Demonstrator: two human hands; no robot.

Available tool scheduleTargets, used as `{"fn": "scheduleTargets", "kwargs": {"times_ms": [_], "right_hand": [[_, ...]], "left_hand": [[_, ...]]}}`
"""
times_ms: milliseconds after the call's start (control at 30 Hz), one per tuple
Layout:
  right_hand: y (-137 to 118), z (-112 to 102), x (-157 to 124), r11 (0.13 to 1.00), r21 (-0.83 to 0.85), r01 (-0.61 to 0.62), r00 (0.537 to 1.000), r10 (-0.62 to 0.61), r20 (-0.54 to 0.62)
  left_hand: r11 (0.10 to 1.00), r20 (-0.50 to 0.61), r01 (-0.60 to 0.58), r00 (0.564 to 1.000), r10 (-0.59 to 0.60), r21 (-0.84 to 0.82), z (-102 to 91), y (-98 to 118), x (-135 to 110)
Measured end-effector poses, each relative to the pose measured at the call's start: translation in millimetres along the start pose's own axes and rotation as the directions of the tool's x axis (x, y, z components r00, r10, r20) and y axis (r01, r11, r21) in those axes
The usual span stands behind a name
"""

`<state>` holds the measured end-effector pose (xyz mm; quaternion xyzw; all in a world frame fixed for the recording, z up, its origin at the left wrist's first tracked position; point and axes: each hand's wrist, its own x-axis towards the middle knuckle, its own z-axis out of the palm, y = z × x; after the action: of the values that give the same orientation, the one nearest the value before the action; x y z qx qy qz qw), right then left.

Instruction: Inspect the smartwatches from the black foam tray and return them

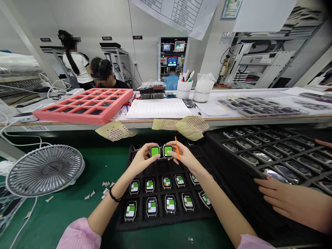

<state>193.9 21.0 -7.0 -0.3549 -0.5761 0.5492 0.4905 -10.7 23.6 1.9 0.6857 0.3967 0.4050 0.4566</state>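
Observation:
My left hand is closed on a smartwatch body with a lit green screen, thumb at its lower edge. Right beside it, a second green-lit smartwatch body is pinched in my right hand. An orange stick also stands up between the fingers of my right hand. Below both hands lies a black foam tray, with rows of strapless smartwatches in its slots. Their screens show green and white blocks; one watch also has a red-orange block. My forearms hide part of the tray.
At right, another person's hand holds a second black tray of watches. A white fan stands left on the green mat, near paper scraps. Across the back runs a shelf with a pink foam tray and yellow sticker sheets.

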Motion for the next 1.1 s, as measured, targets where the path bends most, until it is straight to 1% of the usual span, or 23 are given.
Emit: {"fn": "scheduleTargets", "kwargs": {"times_ms": [200, 300, 400, 467, 567, 700, 733, 800, 867, 900, 967, 1033, 1100], "right_hand": [[2.1, 3.4, 0.4, 0.998, -0.062, -0.004, 0.998, 0.0, -0.07], [2.7, 3.9, 0.8, 0.999, -0.037, 0.0, 0.997, -0.002, -0.071], [2.1, 3.8, 1.0, 1.0, -0.015, -0.013, 0.998, 0.012, -0.065], [1.9, 4.4, 1.0, 1.0, -0.022, -0.016, 0.998, 0.015, -0.055], [2.2, 7.9, -0.2, 1.0, -0.028, -0.008, 0.999, 0.007, -0.037], [1.7, 16.8, -6.2, 0.996, -0.093, -0.003, 1.0, 0.001, -0.021], [1.4, 19.2, -8.4, 0.992, -0.128, 0.002, 1.0, -0.005, -0.019], [0.6, 23.1, -12.2, 0.98, -0.2, 0.015, 1.0, -0.018, -0.014], [-1.3, 24.9, -14.4, 0.975, -0.221, 0.019, 1.0, -0.02, -0.001], [-3.0, 25.0, -14.8, 0.98, -0.198, 0.017, 1.0, -0.016, 0.011], [-8.3, 23.9, -14.8, 0.995, -0.101, 0.003, 0.998, 0.003, 0.058], [-14.9, 22.0, -14.9, 0.999, 0.02, -0.025, 0.99, 0.022, 0.136], [-20.7, 20.0, -15.9, 0.992, 0.107, -0.067, 0.974, 0.042, 0.221]], "left_hand": [[1.0, 0.057, -0.004, 0.998, 0.002, 0.024, -1.4, 4.7, -3.1], [1.0, 0.068, -0.022, 0.997, 0.021, 0.011, -0.4, 3.9, -4.7], [0.995, 0.027, -0.083, 0.996, 0.081, 0.059, 0.8, 4.5, -6.7], [0.975, -0.006, -0.145, 0.989, 0.148, 0.169, 1.6, 6.8, -8.4], [0.901, 0.0, -0.259, 0.961, 0.276, 0.347, 3.2, 10.5, -10.4], [0.742, 0.071, -0.409, 0.894, 0.442, 0.531, 7.5, 6.2, -10.5], [0.697, 0.093, -0.425, 0.882, 0.461, 0.577, 8.6, 3.4, -10.1], [0.621, 0.125, -0.429, 0.873, 0.471, 0.656, 9.9, -2.2, -9.5], [0.57, 0.13, -0.417, 0.87, 0.475, 0.708, 9.6, -4.6, -9.4], [0.559, 0.128, -0.42, 0.864, 0.487, 0.715, 8.8, -4.1, -9.6], [0.564, 0.13, -0.461, 0.839, 0.528, 0.685, 6.7, 0.5, -10.4], [0.589, 0.126, -0.519, 0.806, 0.578, 0.619, 5.0, 7.8, -11.9], [0.61, 0.115, -0.565, 0.779, 0.617, 0.556, 4.6, 14.9, -13.8]]}}
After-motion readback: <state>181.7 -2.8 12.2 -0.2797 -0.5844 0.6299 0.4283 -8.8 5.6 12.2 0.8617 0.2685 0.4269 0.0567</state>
